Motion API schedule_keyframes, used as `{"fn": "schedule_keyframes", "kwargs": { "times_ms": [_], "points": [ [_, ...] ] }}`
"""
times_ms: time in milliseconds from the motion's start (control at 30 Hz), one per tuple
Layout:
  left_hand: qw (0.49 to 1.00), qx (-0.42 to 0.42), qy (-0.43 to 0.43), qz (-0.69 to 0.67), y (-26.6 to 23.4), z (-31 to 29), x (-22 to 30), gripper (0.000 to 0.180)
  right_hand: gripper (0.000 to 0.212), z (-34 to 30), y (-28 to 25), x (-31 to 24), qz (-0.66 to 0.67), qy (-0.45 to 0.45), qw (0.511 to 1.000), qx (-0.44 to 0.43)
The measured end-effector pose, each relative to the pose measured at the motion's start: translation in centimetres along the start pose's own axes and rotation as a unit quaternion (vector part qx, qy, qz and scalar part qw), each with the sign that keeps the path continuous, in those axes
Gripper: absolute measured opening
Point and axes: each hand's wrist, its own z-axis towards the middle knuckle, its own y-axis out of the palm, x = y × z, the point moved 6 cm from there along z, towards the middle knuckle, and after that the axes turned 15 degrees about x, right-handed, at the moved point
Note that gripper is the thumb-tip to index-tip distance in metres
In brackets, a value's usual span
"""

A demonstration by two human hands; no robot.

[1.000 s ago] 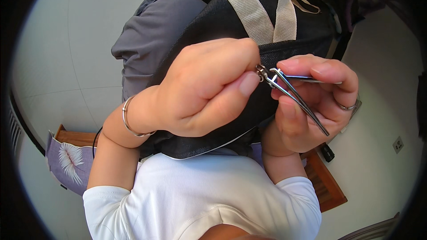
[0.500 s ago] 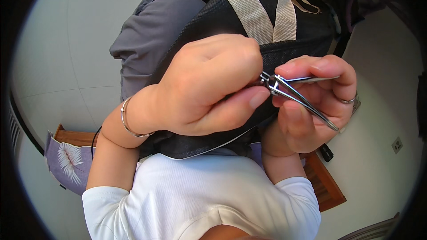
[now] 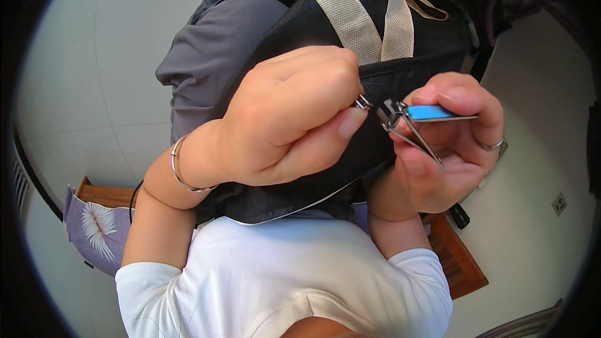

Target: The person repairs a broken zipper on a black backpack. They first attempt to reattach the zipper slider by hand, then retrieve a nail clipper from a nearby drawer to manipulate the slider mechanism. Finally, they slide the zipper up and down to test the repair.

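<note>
My left hand (image 3: 291,116) is closed in a pinch on a small shiny metal piece (image 3: 362,102); only its end peeks out past the thumb, so its kind is hidden. Just to the right, my right hand (image 3: 454,144) grips a nail clipper (image 3: 432,112) between thumb and fingers. The clipper's lever is swung wide of its body and shows a blue face. Its jaw end points toward the metal piece, with a narrow gap between the two. Both hands are raised above a black bag (image 3: 275,69) lying on my lap.
Beige webbing handles (image 3: 347,15) lie on the bag. Grey trousers (image 3: 219,44) cover my leg at the left. A wooden seat edge (image 3: 457,256) and a purple cushion with a white feather print (image 3: 97,231) flank me. A wall socket (image 3: 559,204) is at far right.
My hands have moved slightly apart, so the clipper and the metal piece, which met before, now have a gap. The clipper has turned, bringing its blue lever face into view.
</note>
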Motion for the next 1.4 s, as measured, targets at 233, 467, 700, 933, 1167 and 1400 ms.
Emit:
{"fn": "schedule_keyframes", "kwargs": {
  "times_ms": [233,467,700,933,1167,1400],
  "points": [
    [1.0,-0.008,0.012,0.024,0.0,0.1,0.1,0.012,0.041,-0.1,0.3,-1.1,-0.153,-0.08,0.985,-0.028],
    [0.998,0.056,0.008,0.037,0.0,0.3,0.1,0.015,0.04,0.1,0.4,-1.9,-0.262,-0.102,0.959,-0.041],
    [0.997,-0.019,0.038,0.063,0.2,0.3,0.4,0.008,0.039,0.4,0.3,-1.9,-0.275,-0.111,0.953,-0.054],
    [0.996,0.004,0.037,0.076,0.5,0.2,0.2,0.013,0.038,1.0,0.2,-2.1,-0.289,-0.092,0.948,-0.096],
    [0.995,-0.033,0.062,0.064,0.9,-0.2,-0.1,0.014,0.041,2.1,0.3,-2.4,-0.328,-0.047,0.922,-0.201],
    [0.993,-0.05,0.084,0.061,1.3,-0.5,-0.3,0.019,0.043,3.3,0.5,-1.9,-0.308,-0.003,0.904,-0.296]
  ]
}}
